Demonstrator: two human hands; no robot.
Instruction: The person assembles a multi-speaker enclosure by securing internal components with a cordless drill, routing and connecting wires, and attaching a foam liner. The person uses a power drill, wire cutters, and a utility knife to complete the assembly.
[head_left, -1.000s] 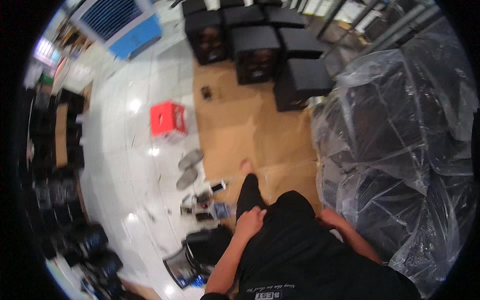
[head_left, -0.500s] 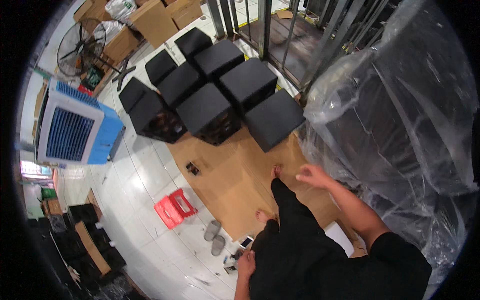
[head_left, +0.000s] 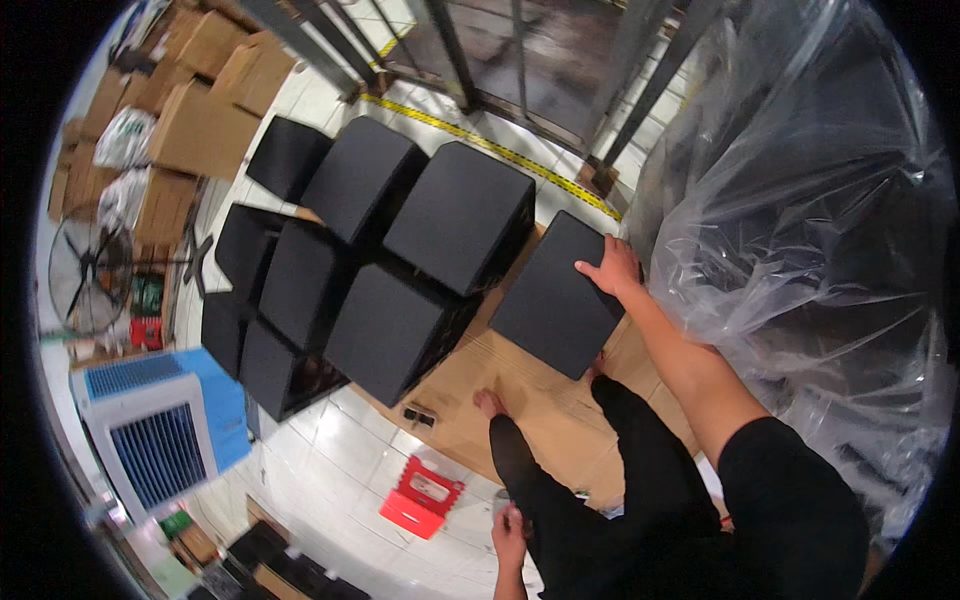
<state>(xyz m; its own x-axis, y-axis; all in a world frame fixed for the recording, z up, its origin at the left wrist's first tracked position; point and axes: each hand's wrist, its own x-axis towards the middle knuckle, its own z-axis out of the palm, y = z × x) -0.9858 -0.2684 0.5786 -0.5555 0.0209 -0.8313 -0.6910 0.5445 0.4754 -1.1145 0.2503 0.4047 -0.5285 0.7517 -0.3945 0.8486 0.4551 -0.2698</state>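
My right hand (head_left: pixel 615 268) lies on the far right edge of a black speaker cabinet (head_left: pixel 560 300), thumb across its top and fingers at the edge. This cabinet stands on brown cardboard, a little apart from the others. To its left is a cluster of several similar cabinets (head_left: pixel 460 215), set close together. My left hand (head_left: pixel 509 535) hangs low beside my left leg with curled fingers; whether something is in it I cannot make out. A grey slipper partly shows just past that hand. My bare feet are on the cardboard (head_left: pixel 540 420), close to the near side of the gripped cabinet.
Clear plastic sheeting (head_left: pixel 790 230) covers a tall stack at right. Metal bars (head_left: pixel 445 50) and yellow-black floor tape (head_left: pixel 500 150) lie beyond. A red stool (head_left: pixel 425 500), small dark object (head_left: pixel 418 415), blue-white air cooler (head_left: pixel 160 430), fan (head_left: pixel 90 262) and cartons (head_left: pixel 205 125) are leftward.
My right hand has moved from the air onto the near-right speaker cabinet. I have stepped closer, and the view has turned, so the cabinets appear nearer. The left hand stays low.
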